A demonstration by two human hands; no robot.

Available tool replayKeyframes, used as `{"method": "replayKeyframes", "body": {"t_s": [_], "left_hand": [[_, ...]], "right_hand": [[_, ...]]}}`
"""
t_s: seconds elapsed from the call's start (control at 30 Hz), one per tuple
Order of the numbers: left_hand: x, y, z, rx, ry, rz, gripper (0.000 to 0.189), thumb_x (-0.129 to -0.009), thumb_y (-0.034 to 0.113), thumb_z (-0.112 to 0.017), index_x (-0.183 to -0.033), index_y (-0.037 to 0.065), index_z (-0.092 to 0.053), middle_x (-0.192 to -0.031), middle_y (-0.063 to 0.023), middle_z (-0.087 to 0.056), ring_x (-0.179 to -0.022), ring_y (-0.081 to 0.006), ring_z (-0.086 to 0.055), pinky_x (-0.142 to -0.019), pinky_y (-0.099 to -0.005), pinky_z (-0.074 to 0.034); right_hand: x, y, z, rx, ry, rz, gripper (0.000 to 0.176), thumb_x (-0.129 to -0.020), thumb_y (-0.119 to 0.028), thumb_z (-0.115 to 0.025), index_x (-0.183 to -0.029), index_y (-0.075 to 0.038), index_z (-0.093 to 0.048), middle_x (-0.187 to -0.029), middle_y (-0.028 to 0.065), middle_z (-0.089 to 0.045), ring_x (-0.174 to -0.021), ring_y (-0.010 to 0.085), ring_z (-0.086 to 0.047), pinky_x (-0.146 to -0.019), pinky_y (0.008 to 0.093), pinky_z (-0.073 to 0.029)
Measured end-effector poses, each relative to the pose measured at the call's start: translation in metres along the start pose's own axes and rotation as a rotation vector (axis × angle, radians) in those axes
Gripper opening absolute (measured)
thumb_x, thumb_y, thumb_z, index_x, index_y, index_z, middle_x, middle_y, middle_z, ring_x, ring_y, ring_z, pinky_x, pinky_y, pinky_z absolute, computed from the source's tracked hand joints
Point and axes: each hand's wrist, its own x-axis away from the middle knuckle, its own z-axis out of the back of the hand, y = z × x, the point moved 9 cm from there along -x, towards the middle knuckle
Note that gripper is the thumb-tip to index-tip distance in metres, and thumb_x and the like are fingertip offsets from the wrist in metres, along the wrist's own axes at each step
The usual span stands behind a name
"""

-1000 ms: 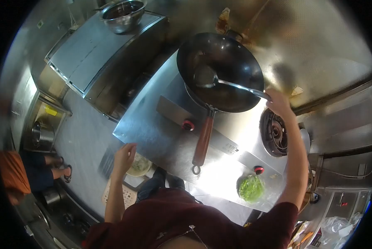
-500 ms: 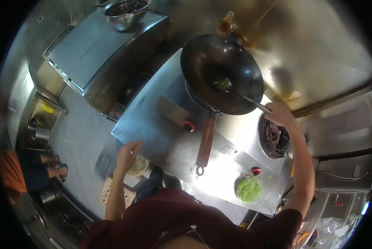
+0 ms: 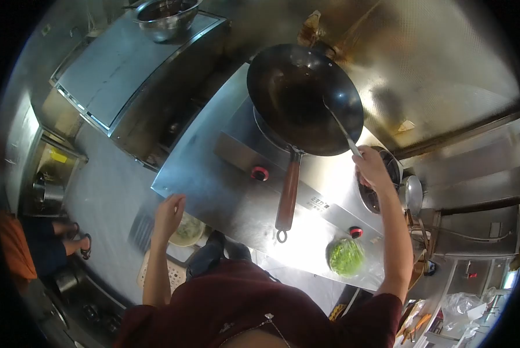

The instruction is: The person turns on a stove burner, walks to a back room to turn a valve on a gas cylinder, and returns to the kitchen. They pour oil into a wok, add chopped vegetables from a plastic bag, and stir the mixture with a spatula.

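My right hand (image 3: 371, 168) is closed around the handle of a long metal ladle (image 3: 340, 124), whose far end reaches into a large dark wok (image 3: 297, 87). The ladle's bowl is hard to make out against the wok's dark inside. The wok sits tilted on the stove, its wooden handle (image 3: 288, 197) pointing toward me with a ring at its end. My left hand (image 3: 168, 216) hangs in the air off the stove's left edge, fingers curled in, with nothing visible in it.
Chopped greens (image 3: 347, 257) lie at the stove's front right, near a red knob (image 3: 355, 232). Another burner (image 3: 379, 180) is partly behind my right hand. A metal bowl (image 3: 166, 20) stands on the far-left counter. A person in orange (image 3: 15, 243) is at the left edge.
My right hand and the ladle have moved left and slightly up. The ladle's bowl, which showed something green in it, no longer shows clearly. My left hand stays almost still.
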Motion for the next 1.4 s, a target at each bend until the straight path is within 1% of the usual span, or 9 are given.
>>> {"method": "replayKeyframes", "body": {"t_s": [0.2,0.27,0.3,0.4,0.53,0.77,0.97,1.2,1.4], "left_hand": [[-0.018,0.007,-0.013,-0.025,-0.038,-0.127,0.013,-0.079,0.01,-0.052,-0.089,0.005,-0.059,-0.079,-0.0142,-0.057,-0.068,-0.0288,-0.056,-0.059,-0.034,-0.043],[-0.02,0.013,-0.014,-0.006,-0.072,-0.093,0.013,-0.079,0.01,-0.052,-0.089,0.005,-0.059,-0.079,-0.0139,-0.057,-0.068,-0.0286,-0.055,-0.059,-0.0341,-0.042],[-0.019,0.015,-0.013,-0.008,-0.074,-0.093,0.013,-0.079,0.01,-0.052,-0.089,0.005,-0.059,-0.079,-0.0139,-0.057,-0.068,-0.0286,-0.055,-0.059,-0.0341,-0.042],[-0.016,0.011,-0.008,-0.02,-0.055,-0.074,0.014,-0.08,0.01,-0.052,-0.091,0.004,-0.058,-0.078,-0.0137,-0.056,-0.066,-0.0283,-0.055,-0.058,-0.0338,-0.042],[-0.002,-0.008,0.004,-0.028,0.004,-0.098,0.015,-0.08,0.01,-0.052,-0.091,0.002,-0.058,-0.079,-0.0139,-0.057,-0.064,-0.0274,-0.055,-0.057,-0.0326,-0.042],[0.013,-0.013,0.025,0.006,0.024,0.098,0.017,-0.082,0.012,-0.051,-0.093,0.001,-0.059,-0.083,-0.0148,-0.06,-0.07,-0.026,-0.06,-0.061,-0.0311,-0.045],[0.012,-0.007,0.021,-0.003,0.017,0.078,0.017,-0.081,0.012,-0.052,-0.093,0.003,-0.059,-0.085,-0.0146,-0.059,-0.069,-0.0272,-0.059,-0.061,-0.0316,-0.045],[-0.002,0.001,-0.003,-0.018,-0.031,-0.097,0.016,-0.081,0.012,-0.053,-0.094,0.004,-0.058,-0.085,-0.0138,-0.059,-0.069,-0.0276,-0.058,-0.061,-0.0327,-0.045],[-0.01,0.025,-0.015,0.006,-0.085,-0.115,0.017,-0.081,0.013,-0.052,-0.094,0.004,-0.058,-0.083,-0.0135,-0.059,-0.07,-0.0274,-0.058,-0.06,-0.0327,-0.046]], "right_hand": [[0.062,-0.029,0.044,0.096,-0.213,-0.108,0.032,-0.075,-0.016,-0.057,-0.099,0.004,-0.053,-0.057,0.0049,-0.049,-0.042,0.0083,-0.045,-0.035,0.0247,-0.036],[0.055,-0.051,0.044,0.443,-0.205,0.261,0.027,-0.073,-0.015,-0.058,-0.093,0.002,-0.057,-0.062,0.0086,-0.054,-0.055,0.0169,-0.055,-0.051,0.0313,-0.044],[0.049,-0.052,0.041,0.441,-0.205,0.259,0.027,-0.073,-0.015,-0.058,-0.093,0.002,-0.057,-0.062,0.0086,-0.054,-0.055,0.0169,-0.055,-0.051,0.0313,-0.044],[0.017,-0.054,0.028,0.812,-0.116,0.253,0.02,-0.068,-0.016,-0.053,-0.083,-0.003,-0.058,-0.082,0.0143,-0.061,-0.079,0.0324,-0.057,-0.07,0.042,-0.043],[-0.047,-0.034,0.022,1.04,0.091,0.115,0.021,-0.066,-0.01,-0.05,-0.086,-0.004,-0.055,-0.086,0.0156,-0.06,-0.084,0.033,-0.057,-0.076,0.0426,-0.044],[-0.094,-0.036,0.011,0.826,0.263,0.267,0.03,-0.065,-0.006,-0.052,-0.094,-0.008,-0.049,-0.086,0.0148,-0.059,-0.084,0.0337,-0.057,-0.071,0.0433,-0.045],[-0.042,-0.052,0.024,0.761,0.299,0.541,0.03,-0.066,-0.003,-0.049,-0.095,-0.01,-0.05,-0.089,0.0102,-0.057,-0.081,0.0322,-0.056,-0.068,0.0413,-0.045],[0.053,-0.079,0.086,1.366,0.503,0.704,0.021,-0.07,-0.004,-0.051,-0.09,-0.008,-0.053,-0.085,0.0076,-0.056,-0.075,0.0241,-0.057,-0.062,0.0354,-0.046],[0.081,-0.095,0.06,1.696,0.578,0.492,0.018,-0.072,-0.012,-0.053,-0.089,-0.009,-0.051,-0.076,0.005,-0.054,-0.069,0.0157,-0.057,-0.056,0.0268,-0.046]]}}
